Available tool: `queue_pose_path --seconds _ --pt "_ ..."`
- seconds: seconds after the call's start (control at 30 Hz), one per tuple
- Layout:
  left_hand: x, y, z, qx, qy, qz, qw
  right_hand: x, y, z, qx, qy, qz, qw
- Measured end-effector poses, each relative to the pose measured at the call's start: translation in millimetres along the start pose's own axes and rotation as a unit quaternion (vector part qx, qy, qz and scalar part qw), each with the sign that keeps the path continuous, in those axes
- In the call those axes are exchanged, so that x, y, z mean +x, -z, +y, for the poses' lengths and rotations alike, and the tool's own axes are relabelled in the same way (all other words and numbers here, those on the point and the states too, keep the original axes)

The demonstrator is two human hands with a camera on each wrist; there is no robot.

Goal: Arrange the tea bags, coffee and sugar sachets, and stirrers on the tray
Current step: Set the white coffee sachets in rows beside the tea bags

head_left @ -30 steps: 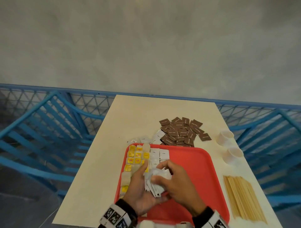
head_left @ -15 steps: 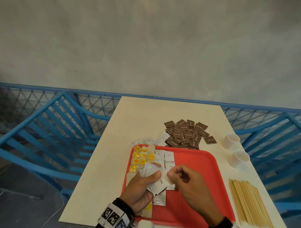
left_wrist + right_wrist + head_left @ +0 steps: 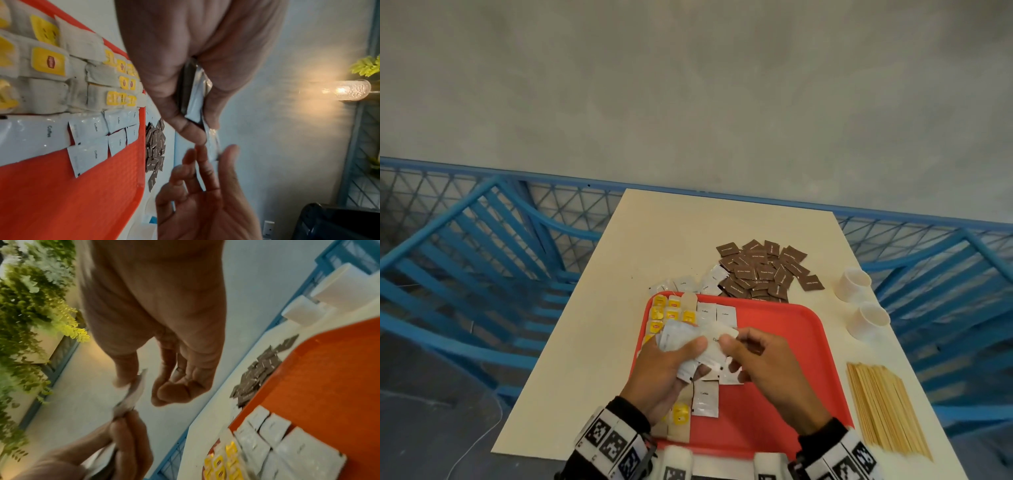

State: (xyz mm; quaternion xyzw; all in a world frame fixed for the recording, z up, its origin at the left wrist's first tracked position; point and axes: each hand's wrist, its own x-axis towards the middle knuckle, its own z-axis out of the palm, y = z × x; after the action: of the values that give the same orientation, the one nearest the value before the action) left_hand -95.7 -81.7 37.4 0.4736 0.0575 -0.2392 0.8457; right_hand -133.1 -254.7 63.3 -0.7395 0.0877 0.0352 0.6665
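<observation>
Left hand (image 3: 667, 370) grips sachet stack (image 3: 681, 337); right hand (image 3: 763, 370) pinches top sachet (image 3: 717, 339) at its right edge, tray (image 3: 784, 342) slot directly below.

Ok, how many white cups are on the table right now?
2. Both stand on the table, right of the red tray: far cup by the brown sachets, near cup just in front of it. None looks hidden.

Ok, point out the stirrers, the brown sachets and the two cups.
stirrers (image 3: 887, 407), head view, middle of the bundle.
brown sachets (image 3: 763, 270), head view, centre of the pile.
cups (image 3: 854, 284), head view, far cup's wall.
</observation>
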Motion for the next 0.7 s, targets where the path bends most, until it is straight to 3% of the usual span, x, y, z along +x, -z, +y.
queue_pose_path --seconds 0.2,0.3,0.4,0.7 --pt "-2 12 -15 0.053 0.014 0.054 0.997 4 18 35 -0.019 -0.045 0.009 0.999" --pt "-13 32 -27 0.062 0.050 0.060 0.995 -1 37 76 -0.124 -0.119 -0.041 0.984" --pt "-26 43 -35 0.080 0.082 0.084 0.990 1 43 113 -0.206 -0.175 -0.030 0.962" --pt "-37 45 -43 0.079 0.110 0.114 0.984 24 27 129 -0.199 -0.218 0.015 0.955"
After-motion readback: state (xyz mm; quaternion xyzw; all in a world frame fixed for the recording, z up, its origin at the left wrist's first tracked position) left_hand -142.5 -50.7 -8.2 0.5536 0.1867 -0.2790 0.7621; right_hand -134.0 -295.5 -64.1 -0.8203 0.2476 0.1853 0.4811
